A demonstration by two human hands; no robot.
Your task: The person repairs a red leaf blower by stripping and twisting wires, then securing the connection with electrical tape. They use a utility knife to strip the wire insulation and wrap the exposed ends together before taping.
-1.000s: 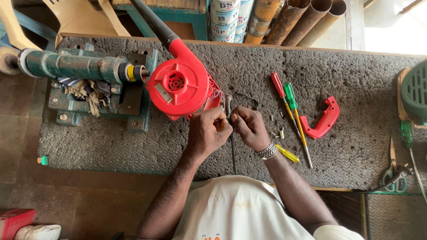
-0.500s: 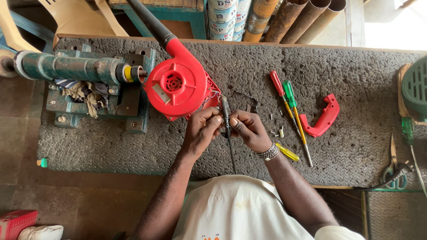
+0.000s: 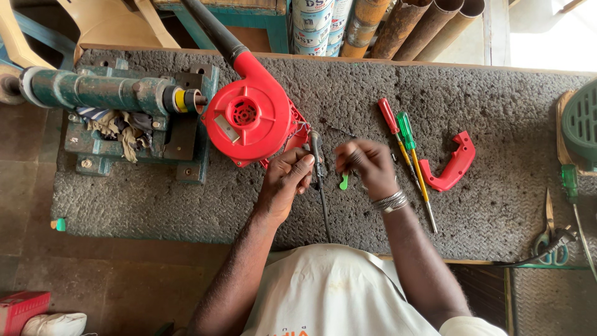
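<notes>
Leftmost, a green cast-metal vise [image 3: 118,99] sits bolted on the rough, dark, carpet-like tabletop [image 3: 155,199], with a frayed rag [image 3: 121,127] tucked under its screw. Next to it lies the red blower [image 3: 249,118], a rounded plastic snail-shell housing with a black nozzle running up and away; it looks light for its bulk, rigid and smooth, best steadied by the body rather than the thin open edge. Just right of it, the left hand [image 3: 287,180] is curled, thumb and fingertips pinching the black cord [image 3: 320,186] near its stiff strain-relief end; the cord looks pliable and rubbery and trails down toward the person's chest. The right hand [image 3: 367,163] is blurred, fingers bunched together just beside the cord; whether it grips anything I cannot tell. A small green piece [image 3: 344,182] lies between the hands. Further right lie a red-handled screwdriver [image 3: 393,127] and a green-handled screwdriver [image 3: 410,146], slim steel shafts, then a curved red plastic handle half [image 3: 451,165], and scissors [image 3: 547,233] near the edge.
</notes>
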